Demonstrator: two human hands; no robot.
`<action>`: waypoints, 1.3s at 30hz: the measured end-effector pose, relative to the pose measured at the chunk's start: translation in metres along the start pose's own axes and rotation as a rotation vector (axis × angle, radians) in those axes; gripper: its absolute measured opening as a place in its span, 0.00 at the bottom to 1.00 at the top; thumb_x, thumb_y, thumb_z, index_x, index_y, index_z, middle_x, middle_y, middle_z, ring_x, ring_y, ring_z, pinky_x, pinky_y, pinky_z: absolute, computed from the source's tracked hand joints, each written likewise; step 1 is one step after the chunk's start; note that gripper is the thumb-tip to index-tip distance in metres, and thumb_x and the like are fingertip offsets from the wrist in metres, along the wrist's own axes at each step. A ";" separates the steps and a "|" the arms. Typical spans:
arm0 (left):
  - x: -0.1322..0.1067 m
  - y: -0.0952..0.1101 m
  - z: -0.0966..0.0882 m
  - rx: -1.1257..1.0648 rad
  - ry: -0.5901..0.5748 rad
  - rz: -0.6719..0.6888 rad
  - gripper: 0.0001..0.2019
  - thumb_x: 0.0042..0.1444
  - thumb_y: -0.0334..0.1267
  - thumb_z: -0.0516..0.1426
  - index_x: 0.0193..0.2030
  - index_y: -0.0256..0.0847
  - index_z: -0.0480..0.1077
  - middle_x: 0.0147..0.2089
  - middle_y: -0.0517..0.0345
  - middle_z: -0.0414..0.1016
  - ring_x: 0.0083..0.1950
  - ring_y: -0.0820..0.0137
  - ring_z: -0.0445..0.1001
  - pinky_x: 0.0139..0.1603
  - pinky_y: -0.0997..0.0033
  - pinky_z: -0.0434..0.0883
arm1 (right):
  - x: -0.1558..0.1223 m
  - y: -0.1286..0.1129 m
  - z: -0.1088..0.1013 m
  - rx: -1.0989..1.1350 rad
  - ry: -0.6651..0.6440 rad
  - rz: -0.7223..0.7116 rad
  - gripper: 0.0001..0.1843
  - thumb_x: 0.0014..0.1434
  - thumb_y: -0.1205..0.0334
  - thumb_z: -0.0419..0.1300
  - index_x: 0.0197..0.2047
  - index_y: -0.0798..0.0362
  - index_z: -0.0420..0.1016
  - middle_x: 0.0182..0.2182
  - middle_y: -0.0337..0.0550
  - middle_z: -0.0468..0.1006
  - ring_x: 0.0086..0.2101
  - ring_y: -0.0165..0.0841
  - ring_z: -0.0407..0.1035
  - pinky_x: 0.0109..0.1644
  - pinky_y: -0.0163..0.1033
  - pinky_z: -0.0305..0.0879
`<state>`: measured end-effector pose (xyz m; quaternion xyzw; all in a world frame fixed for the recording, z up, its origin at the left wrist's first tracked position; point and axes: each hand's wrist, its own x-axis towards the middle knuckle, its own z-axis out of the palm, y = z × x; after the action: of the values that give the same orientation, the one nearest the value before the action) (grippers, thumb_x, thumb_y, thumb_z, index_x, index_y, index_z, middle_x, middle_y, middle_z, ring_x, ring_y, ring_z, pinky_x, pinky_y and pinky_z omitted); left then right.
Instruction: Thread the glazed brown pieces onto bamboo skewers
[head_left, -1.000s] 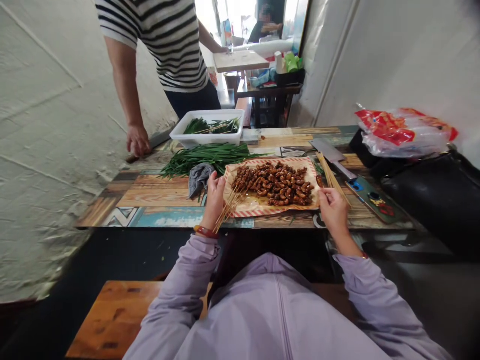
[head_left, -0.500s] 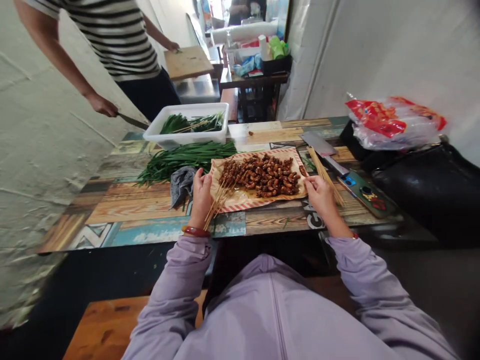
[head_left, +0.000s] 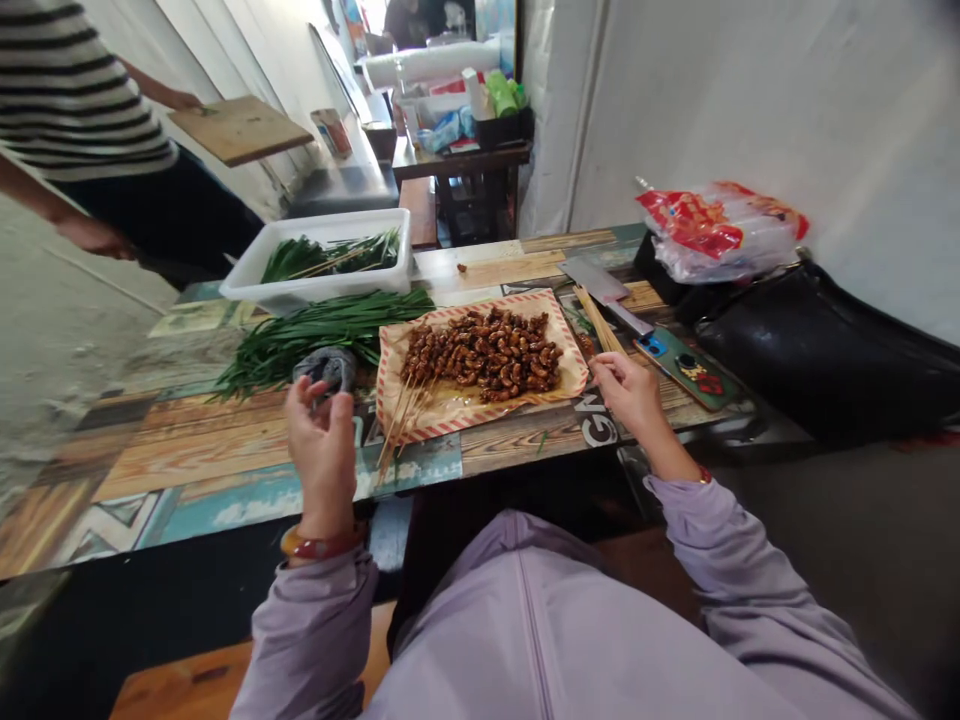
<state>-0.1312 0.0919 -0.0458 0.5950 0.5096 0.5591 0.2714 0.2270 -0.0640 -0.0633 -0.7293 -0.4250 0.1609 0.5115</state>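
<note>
My left hand (head_left: 322, 455) is raised over the table's front edge, fingers loosely curled and apart, with nothing visible in it. Behind its fingertips lies a crumpled grey cloth (head_left: 330, 365). My right hand (head_left: 628, 395) is closed in a pinch beside the right edge of a red-striped paper sheet (head_left: 555, 310); what it pinches is hidden. The sheet carries a heap of glossy brown morsels (head_left: 495, 350), with some on thin bamboo skewers (head_left: 401, 420) at its left side. Loose bamboo skewers (head_left: 595, 315) lie just beyond my right fingers.
Long green stalks (head_left: 330, 325) lie before a white tub (head_left: 315, 285) holding more greens. A cleaver (head_left: 600, 285), a phone (head_left: 690, 370), a red-and-clear plastic bag (head_left: 727, 225) and a black bag (head_left: 825, 340) are on the right. A co-worker (head_left: 82, 100) holds a wooden board (head_left: 240, 130).
My left hand has moved away from the paper's left edge, toward the left and nearer me. My right hand stays by the right edge. The view has turned, and the co-worker appears further left.
</note>
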 end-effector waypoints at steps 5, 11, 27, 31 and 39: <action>-0.028 0.053 0.003 -0.140 0.039 0.217 0.25 0.57 0.46 0.59 0.60 0.45 0.63 0.54 0.52 0.71 0.45 0.71 0.75 0.47 0.67 0.72 | -0.015 -0.029 0.016 0.414 -0.120 0.080 0.17 0.58 0.47 0.59 0.41 0.53 0.73 0.18 0.31 0.68 0.13 0.21 0.55 0.15 0.28 0.50; -0.077 0.078 0.057 -0.297 -0.326 0.030 0.22 0.57 0.44 0.58 0.58 0.44 0.64 0.50 0.51 0.71 0.42 0.71 0.75 0.41 0.70 0.74 | -0.045 -0.055 0.063 0.614 -0.263 0.112 0.14 0.60 0.51 0.58 0.39 0.54 0.72 0.18 0.29 0.68 0.13 0.20 0.55 0.15 0.27 0.49; -0.067 0.059 0.108 -0.258 -0.362 0.003 0.21 0.59 0.43 0.56 0.58 0.41 0.62 0.49 0.50 0.71 0.43 0.70 0.72 0.44 0.68 0.71 | -0.050 -0.046 0.096 0.547 -0.424 0.119 0.13 0.61 0.52 0.56 0.38 0.54 0.73 0.19 0.31 0.69 0.15 0.22 0.61 0.19 0.27 0.56; -0.074 0.051 0.107 -0.232 -0.404 0.030 0.23 0.60 0.42 0.55 0.60 0.41 0.59 0.49 0.50 0.71 0.42 0.71 0.71 0.43 0.68 0.71 | -0.052 -0.043 0.098 0.459 -0.442 0.098 0.14 0.62 0.51 0.56 0.39 0.53 0.74 0.19 0.32 0.70 0.16 0.23 0.63 0.20 0.28 0.58; -0.085 0.039 0.107 -0.117 -0.460 0.193 0.28 0.56 0.37 0.58 0.63 0.42 0.56 0.52 0.49 0.70 0.44 0.68 0.70 0.43 0.66 0.70 | -0.053 -0.040 0.099 0.437 -0.421 0.101 0.14 0.62 0.50 0.57 0.39 0.53 0.73 0.19 0.32 0.69 0.16 0.23 0.63 0.19 0.29 0.58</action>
<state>-0.0065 0.0275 -0.0681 0.7358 0.3421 0.4610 0.3593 0.1114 -0.0412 -0.0806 -0.5729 -0.4400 0.4213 0.5483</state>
